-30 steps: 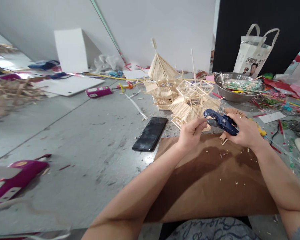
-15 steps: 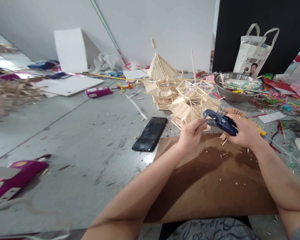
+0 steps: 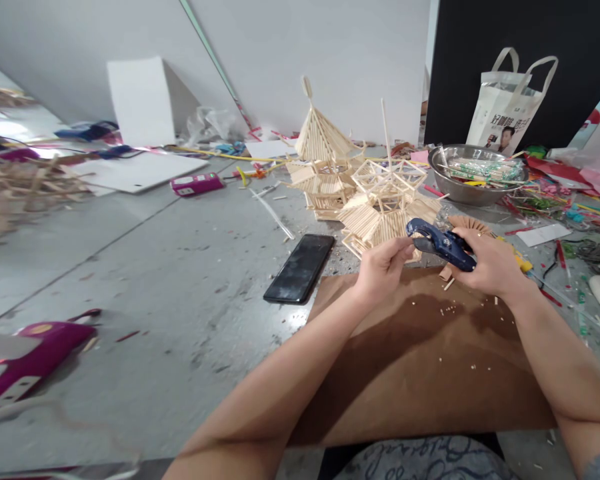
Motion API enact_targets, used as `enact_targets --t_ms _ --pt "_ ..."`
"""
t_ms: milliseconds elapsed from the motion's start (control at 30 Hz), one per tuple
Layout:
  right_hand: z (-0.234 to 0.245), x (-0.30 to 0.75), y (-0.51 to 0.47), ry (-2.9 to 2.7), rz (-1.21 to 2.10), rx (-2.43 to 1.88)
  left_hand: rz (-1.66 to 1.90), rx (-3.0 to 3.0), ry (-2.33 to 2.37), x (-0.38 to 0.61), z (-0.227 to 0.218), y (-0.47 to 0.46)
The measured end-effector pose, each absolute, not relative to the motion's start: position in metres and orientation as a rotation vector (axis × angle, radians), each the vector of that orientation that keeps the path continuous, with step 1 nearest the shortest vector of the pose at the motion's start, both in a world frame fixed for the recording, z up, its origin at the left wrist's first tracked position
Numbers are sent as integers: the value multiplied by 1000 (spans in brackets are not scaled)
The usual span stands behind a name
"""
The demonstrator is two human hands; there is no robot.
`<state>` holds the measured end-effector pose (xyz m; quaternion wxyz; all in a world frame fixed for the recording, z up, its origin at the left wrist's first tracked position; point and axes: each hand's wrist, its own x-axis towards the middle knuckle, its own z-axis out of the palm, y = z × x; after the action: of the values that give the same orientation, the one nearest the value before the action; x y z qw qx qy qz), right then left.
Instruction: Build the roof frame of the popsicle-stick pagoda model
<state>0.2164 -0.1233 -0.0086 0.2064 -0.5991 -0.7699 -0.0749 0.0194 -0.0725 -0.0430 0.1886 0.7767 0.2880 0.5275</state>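
My right hand [image 3: 487, 263] is wrapped round a dark blue cutter [image 3: 437, 242] whose jaws point left. My left hand [image 3: 380, 269] is pinched shut right at those jaws, holding something thin that I cannot make out. Both hands hover over a brown cardboard sheet [image 3: 420, 360] dotted with small wood chips. Just behind them stands a pale wooden stick model [image 3: 375, 207] of tiered roofs, with a taller peaked tower [image 3: 321, 143] further back.
A black phone [image 3: 301, 267] lies left of the cardboard on the grey floor. A steel bowl [image 3: 467, 175] of sticks and a white bag [image 3: 510, 107] are at the back right. Magenta tools [image 3: 35, 353] [image 3: 197, 183] and white boards [image 3: 140, 170] lie to the left.
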Motion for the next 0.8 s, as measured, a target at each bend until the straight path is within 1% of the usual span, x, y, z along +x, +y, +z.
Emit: enact_targets --t_ms 333,800 --pt "-13 216 -123 -2122 -201 -1729 1512 2220 788 20 -43 -73" --pt "-25 218 -116 -2075 -76 -1755 1466 2200 852 23 -51 -71"
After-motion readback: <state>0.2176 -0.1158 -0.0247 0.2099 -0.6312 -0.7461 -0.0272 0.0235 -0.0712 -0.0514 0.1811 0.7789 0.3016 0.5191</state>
